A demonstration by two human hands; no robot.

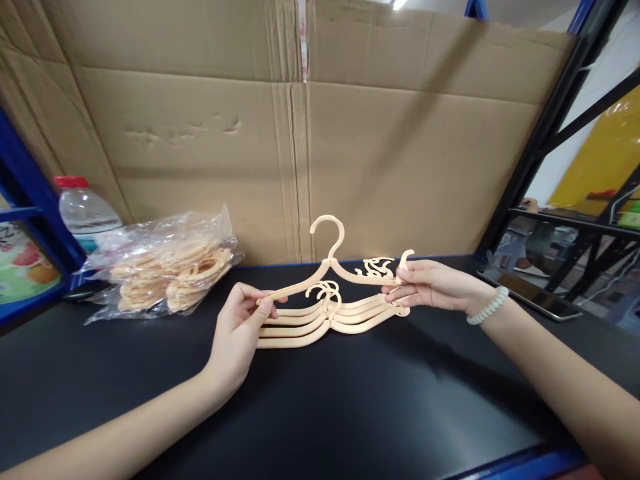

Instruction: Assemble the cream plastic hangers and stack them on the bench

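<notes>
A cream plastic clothes hanger (329, 262) is held up above the black table, its hook pointing upward. My left hand (239, 328) pinches its left end between thumb and fingers. My right hand (433, 283) is closed around its right end. A small curved cream hook (407, 257) sticks up at the right fingertips; whether it is joined to the hanger, I cannot tell. Just below lies a row of several matching hangers (295, 331), partly behind my hands. Behind the raised hanger's right arm is a small pile of loose cream hooks (377, 268).
Clear plastic bags of cream hanger parts (175, 267) lie at the left on the black table (320, 407). Behind them stands a red-capped bottle (85, 210). Cardboard (425, 153) walls off the back. A phone-like flat device (535, 297) lies at the right edge.
</notes>
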